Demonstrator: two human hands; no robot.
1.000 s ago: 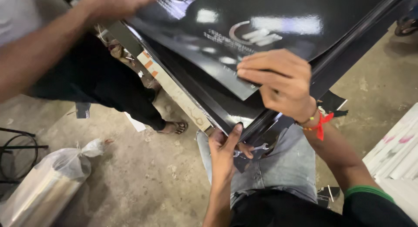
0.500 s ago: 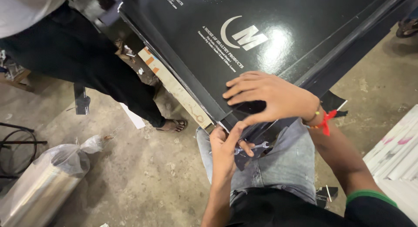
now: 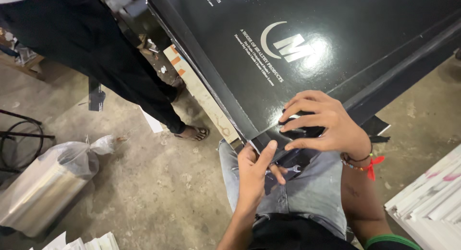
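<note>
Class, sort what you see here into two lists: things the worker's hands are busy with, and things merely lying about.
In hand:
glossy black sheets, a stack
left hand, pinching the stack's corner
right hand, pressing flat on top

Lying about:
bagged silver roll
white sheets
bystander's sandalled foot

One head-worn view looks steeply down from close above the person's lap, facing the black sheets (image 3: 297,63) ahead, with the concrete floor (image 3: 158,192) below and another person's legs (image 3: 120,72) at upper left.
</note>
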